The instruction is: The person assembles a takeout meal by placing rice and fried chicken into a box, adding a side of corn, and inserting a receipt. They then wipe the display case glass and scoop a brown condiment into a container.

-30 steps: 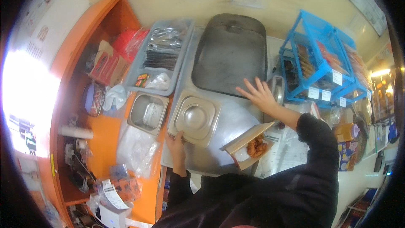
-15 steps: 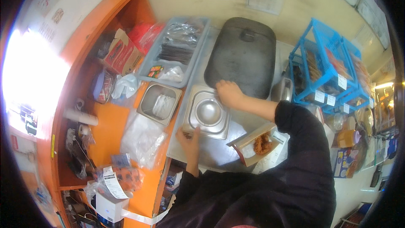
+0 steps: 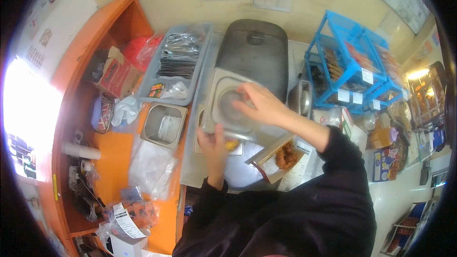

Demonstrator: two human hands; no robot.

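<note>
A square steel lid (image 3: 229,116) with a round recess is lifted and tilted above a steel pan (image 3: 239,151) set in the counter. My right hand (image 3: 261,104) reaches over the lid, fingers curled at its recess and gripping it. At the lid's near left corner, my left hand (image 3: 213,148) holds the edge with the thumb upward. Something yellow (image 3: 232,144) shows inside the pan below the lid; the rest of the contents is hidden. To the right, an open cardboard box (image 3: 272,164) holds brown fried food (image 3: 287,156).
Behind the lid lies a large dark tray (image 3: 257,47). An open steel pan (image 3: 164,124) and plastic bags (image 3: 153,166) sit on the orange shelf (image 3: 114,162) at left, with a grey divided bin (image 3: 193,83) beyond. Blue stacked baskets (image 3: 350,62) stand at the right.
The lid has come up off the pan, showing yellow inside. My right hand has moved from the lid's far right edge onto its top; my left hand has risen with the near corner.
</note>
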